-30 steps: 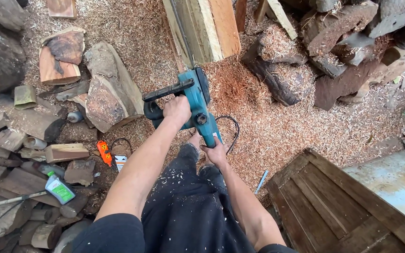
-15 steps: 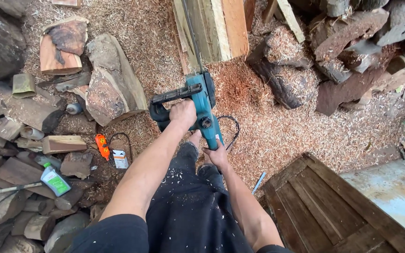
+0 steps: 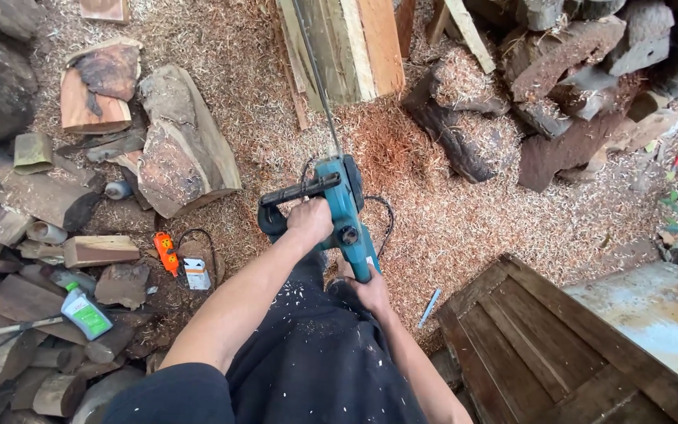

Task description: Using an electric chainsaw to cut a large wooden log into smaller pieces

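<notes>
The teal chainsaw (image 3: 344, 206) is being gripped by both hands, left hand (image 3: 310, 221) on the front handle, right hand (image 3: 370, 292) at the rear. It is being brought closer to the stacked planks (image 3: 355, 47) than a moment ago, its bar now being laid over them.

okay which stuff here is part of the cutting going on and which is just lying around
In use: chainsaw, left hand, right hand, timber.
Lying about: bottle, orange tool, split logs, wooden pallet.
</notes>
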